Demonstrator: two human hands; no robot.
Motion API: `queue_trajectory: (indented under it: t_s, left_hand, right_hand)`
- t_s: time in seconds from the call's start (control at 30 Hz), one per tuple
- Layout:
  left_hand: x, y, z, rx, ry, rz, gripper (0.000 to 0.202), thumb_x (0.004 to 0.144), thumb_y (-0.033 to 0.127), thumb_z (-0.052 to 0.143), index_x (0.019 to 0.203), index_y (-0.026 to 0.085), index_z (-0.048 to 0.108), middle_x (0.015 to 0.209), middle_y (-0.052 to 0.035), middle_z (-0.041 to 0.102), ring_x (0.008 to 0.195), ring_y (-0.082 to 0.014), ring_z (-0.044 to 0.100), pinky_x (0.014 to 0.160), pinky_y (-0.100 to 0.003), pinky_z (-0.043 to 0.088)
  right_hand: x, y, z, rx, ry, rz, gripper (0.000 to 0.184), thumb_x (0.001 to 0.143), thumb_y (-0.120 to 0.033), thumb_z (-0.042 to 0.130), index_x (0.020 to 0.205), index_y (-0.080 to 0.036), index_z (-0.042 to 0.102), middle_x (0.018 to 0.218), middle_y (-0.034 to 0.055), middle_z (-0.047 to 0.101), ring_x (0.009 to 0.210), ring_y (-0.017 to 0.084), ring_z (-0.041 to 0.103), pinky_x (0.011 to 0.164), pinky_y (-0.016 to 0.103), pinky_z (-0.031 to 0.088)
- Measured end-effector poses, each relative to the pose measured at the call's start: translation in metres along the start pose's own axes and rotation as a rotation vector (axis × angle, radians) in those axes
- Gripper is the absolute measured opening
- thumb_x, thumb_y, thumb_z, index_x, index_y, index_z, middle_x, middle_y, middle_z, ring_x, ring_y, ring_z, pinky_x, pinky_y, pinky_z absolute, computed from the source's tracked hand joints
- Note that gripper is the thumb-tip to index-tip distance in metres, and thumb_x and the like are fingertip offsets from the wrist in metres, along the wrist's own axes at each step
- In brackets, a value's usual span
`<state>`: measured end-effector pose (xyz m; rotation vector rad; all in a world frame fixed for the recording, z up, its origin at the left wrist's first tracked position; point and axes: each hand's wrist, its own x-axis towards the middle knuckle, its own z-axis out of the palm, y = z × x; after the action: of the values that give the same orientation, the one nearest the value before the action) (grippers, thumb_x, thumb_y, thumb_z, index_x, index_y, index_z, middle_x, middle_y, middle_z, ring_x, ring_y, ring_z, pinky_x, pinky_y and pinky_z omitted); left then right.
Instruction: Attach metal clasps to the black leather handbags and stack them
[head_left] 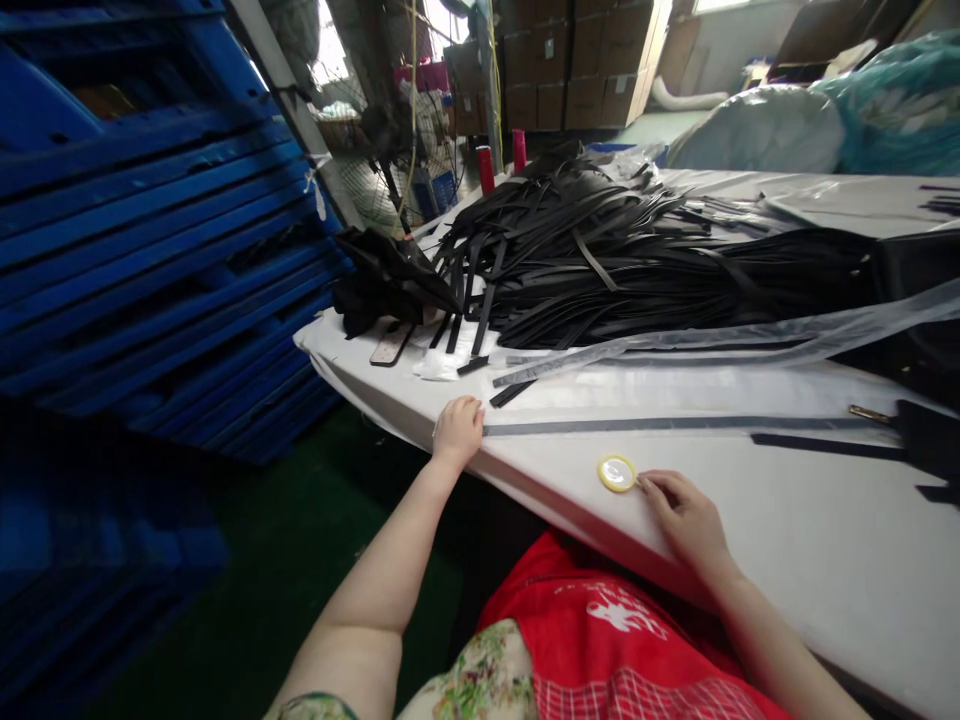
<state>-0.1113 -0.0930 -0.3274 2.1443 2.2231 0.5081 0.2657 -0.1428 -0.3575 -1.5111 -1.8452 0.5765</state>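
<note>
My left hand rests at the near edge of the white table, its fingers curled onto the left end of a long dark strip that lies flat across the table. My right hand lies on the table with fingertips pinched at the edge of a small yellow tape roll. A big heap of black straps fills the table behind the strip. A clear plastic strip runs in front of the heap.
Stacked blue plastic pallets stand to the left. A black cloth and a phone-like flat object lie at the table's left corner. Red cylinders, a fan, cardboard boxes and bagged bundles lie beyond. A black piece with a metal clip sits at right.
</note>
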Motion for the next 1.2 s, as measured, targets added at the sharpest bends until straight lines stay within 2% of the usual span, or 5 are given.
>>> queue_trajectory:
  t_s: [0.27, 0.5, 0.63, 1.03, 1.2]
  left_hand:
    - [0.035, 0.018, -0.011, -0.003, -0.042, 0.006, 0.032, 0.081, 0.021, 0.058, 0.112, 0.013, 0.061, 0.115, -0.0155, 0.059, 0.109, -0.0298, 0.053, 0.096, -0.041, 0.043]
    - [-0.029, 0.123, 0.0, -0.267, -0.053, 0.628, 0.039, 0.084, 0.041, 0.059, 0.118, 0.02, 0.061, 0.137, -0.0124, 0.049, 0.127, -0.0269, 0.044, 0.111, -0.042, 0.032]
    - [-0.05, 0.152, 0.021, -0.201, -0.098, 0.724, 0.047, 0.085, 0.047, 0.057, 0.124, 0.021, 0.058, 0.152, -0.0146, 0.031, 0.14, -0.03, 0.027, 0.116, -0.049, 0.019]
    - [-0.046, 0.148, 0.024, -0.225, -0.078, 0.622, 0.046, 0.089, 0.049, 0.05, 0.127, 0.024, 0.055, 0.15, -0.0109, 0.036, 0.137, -0.0272, 0.032, 0.113, -0.046, 0.025]
    - [-0.016, 0.099, 0.008, -0.128, 0.03, 0.22, 0.029, 0.093, 0.029, 0.045, 0.112, 0.017, 0.062, 0.116, -0.0123, 0.059, 0.11, -0.0234, 0.051, 0.097, -0.039, 0.042]
  right_hand:
    - [-0.002, -0.002, -0.001, 0.015, 0.023, -0.008, 0.028, 0.088, -0.044, 0.052, 0.087, -0.021, 0.069, 0.096, 0.0082, 0.07, 0.09, 0.022, 0.065, 0.085, 0.037, 0.05]
    - [-0.002, -0.006, -0.001, 0.035, 0.06, 0.046, 0.028, 0.088, -0.042, 0.052, 0.087, -0.02, 0.068, 0.093, 0.008, 0.07, 0.086, 0.021, 0.064, 0.083, 0.036, 0.049]
    - [-0.003, -0.006, -0.002, 0.062, 0.048, 0.028, 0.028, 0.088, -0.042, 0.051, 0.087, -0.02, 0.067, 0.093, 0.0082, 0.07, 0.087, 0.021, 0.064, 0.084, 0.036, 0.049]
    - [-0.008, -0.001, -0.003, 0.056, 0.016, 0.059, 0.034, 0.087, -0.048, 0.051, 0.089, -0.02, 0.069, 0.096, 0.0089, 0.07, 0.089, 0.023, 0.064, 0.085, 0.037, 0.049]
    - [0.018, -0.023, -0.009, -0.012, 0.032, 0.031, 0.035, 0.087, -0.049, 0.05, 0.091, -0.02, 0.069, 0.092, 0.0078, 0.072, 0.082, 0.021, 0.066, 0.071, 0.032, 0.051]
